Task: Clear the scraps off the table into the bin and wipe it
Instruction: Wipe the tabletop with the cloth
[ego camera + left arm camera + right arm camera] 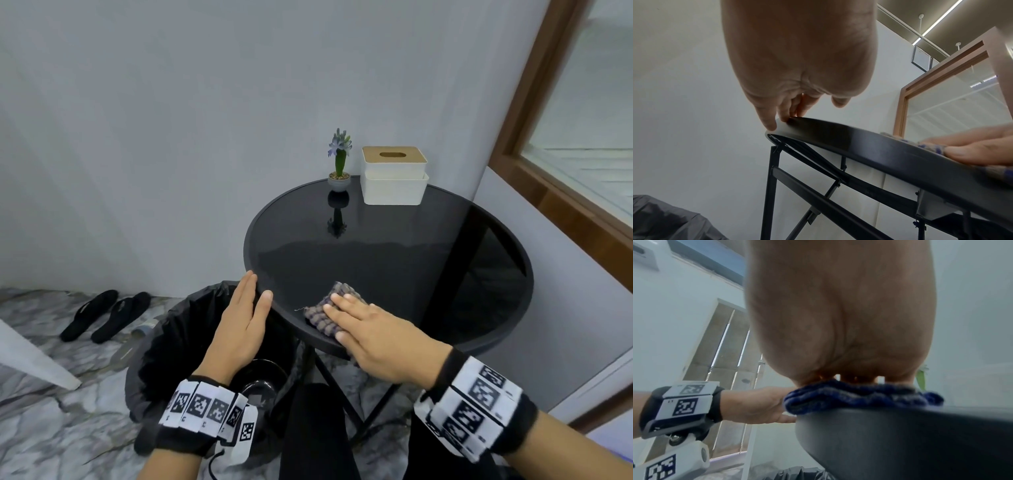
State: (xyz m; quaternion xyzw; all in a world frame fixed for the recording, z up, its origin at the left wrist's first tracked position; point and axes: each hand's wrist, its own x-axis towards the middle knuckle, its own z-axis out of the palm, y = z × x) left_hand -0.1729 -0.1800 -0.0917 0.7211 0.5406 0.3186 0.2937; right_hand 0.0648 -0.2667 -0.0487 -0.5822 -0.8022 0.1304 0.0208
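The checked cloth (328,313) lies on the round black worktop (394,260) at its near-left edge, part of it overhanging the rim. The right hand (373,337) lies flat on top of it, fingers (342,303) straight and close together, pressing rather than gripping; that spreads pressure over the fabric, so this looks like wiping toward the edge. No scraps are visible on the glass, so the clearing seems largely done, though anything under the cloth is hidden.

The left hand (239,323) is open just off the same edge, fingers straight and together, fingertips touching the rim and thumb resting on it. Held there it probably steadies the light folding worktop or serves as a catch for crumbs pushed over.

The bin (178,342), lined with a black bag, stands on the floor directly below that edge, placed so swept bits drop in.

At the far edge stand a small potted plant (339,161) and a white tissue box (394,174), well apart from the wiping.
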